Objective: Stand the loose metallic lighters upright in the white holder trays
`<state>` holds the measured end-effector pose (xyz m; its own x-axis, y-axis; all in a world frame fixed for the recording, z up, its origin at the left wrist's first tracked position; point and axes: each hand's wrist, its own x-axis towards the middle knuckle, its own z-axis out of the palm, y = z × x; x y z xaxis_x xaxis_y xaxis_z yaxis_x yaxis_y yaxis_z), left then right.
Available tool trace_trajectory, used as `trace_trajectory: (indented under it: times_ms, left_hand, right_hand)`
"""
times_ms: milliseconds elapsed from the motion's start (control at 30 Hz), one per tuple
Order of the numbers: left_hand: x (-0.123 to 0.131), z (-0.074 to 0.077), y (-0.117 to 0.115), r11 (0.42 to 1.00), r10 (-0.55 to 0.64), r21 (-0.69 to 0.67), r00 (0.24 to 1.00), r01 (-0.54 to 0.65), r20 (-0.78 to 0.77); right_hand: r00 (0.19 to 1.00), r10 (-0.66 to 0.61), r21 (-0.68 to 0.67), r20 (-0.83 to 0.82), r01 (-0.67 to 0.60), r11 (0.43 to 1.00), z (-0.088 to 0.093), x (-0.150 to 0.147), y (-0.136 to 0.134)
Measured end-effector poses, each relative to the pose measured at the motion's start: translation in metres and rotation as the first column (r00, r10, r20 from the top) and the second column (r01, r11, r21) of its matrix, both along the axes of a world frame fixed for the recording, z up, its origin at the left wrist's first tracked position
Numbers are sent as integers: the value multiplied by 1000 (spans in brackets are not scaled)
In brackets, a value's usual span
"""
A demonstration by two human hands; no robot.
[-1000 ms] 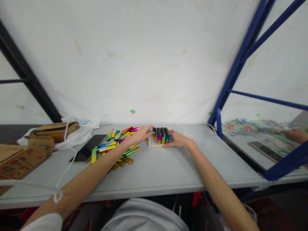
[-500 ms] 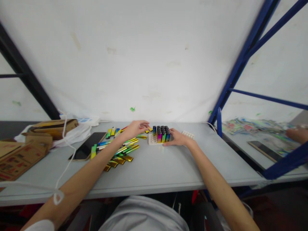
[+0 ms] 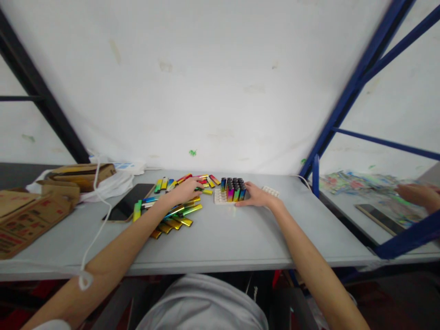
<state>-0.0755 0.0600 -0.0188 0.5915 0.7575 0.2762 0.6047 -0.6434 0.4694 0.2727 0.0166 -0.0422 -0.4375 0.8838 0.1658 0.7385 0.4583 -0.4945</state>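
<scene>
My left hand (image 3: 185, 190) reaches over a spread of flat, shiny coloured sticks with black ends (image 3: 185, 222). Its fingers are bent down and pinch at a greenish stick (image 3: 198, 188) among them, partly hidden by the fingers. A white holed tray (image 3: 220, 197) lies to the right of this spread. On the tray's right side several such sticks (image 3: 236, 192) stand upright in rows, black ends up, and empty holes show at its left. My right hand (image 3: 256, 196) clasps the tray's right end, thumb at the front corner and fingers behind.
A second white holed tray (image 3: 271, 191) lies behind my right hand. A phone (image 3: 128, 204), opened cardboard boxes (image 3: 37, 215) and a hanging white cable (image 3: 95, 229) are at the left. Beyond a blue metal post (image 3: 315, 176), another person's hand (image 3: 417, 197) moves above another phone (image 3: 380, 219).
My left hand has moved left and down, from beside the tray to the loose sticks. My right hand keeps its place on the tray. The view has shifted slightly.
</scene>
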Motion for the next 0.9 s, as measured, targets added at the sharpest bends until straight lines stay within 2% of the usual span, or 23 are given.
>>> trace_trajectory:
  times_ms: [233,300,367,500,600,767,900]
  left_hand:
    - [-3,10,-6,995,53,74,990,-63,131]
    - [-2,15,-11,995,73,55,980,-84,187]
    - [1,20,-15,996,84,-19,959,-82,271]
    - [10,25,-21,965,128,-264,869,3,478]
    - [16,24,-22,921,194,-385,795,54,575]
    - [26,23,-30,824,233,-502,650,262,723]
    - [35,22,-40,769,234,-526,607,363,760]
  right_hand:
    - [999,13,-21,29,-13,1000,2,2,-1]
    - [999,14,-23,35,-14,1000,3,2,-2]
    - [999,19,-19,35,-18,1000,4,2,-2]
    - [999,45,-4,12,-45,999,4,1,-2]
    - [999,46,7,2,-46,999,3,1,-1]
    - [999,33,9,-8,-33,999,-2,2,1]
    - [999,44,0,12,-44,999,-3,2,2]
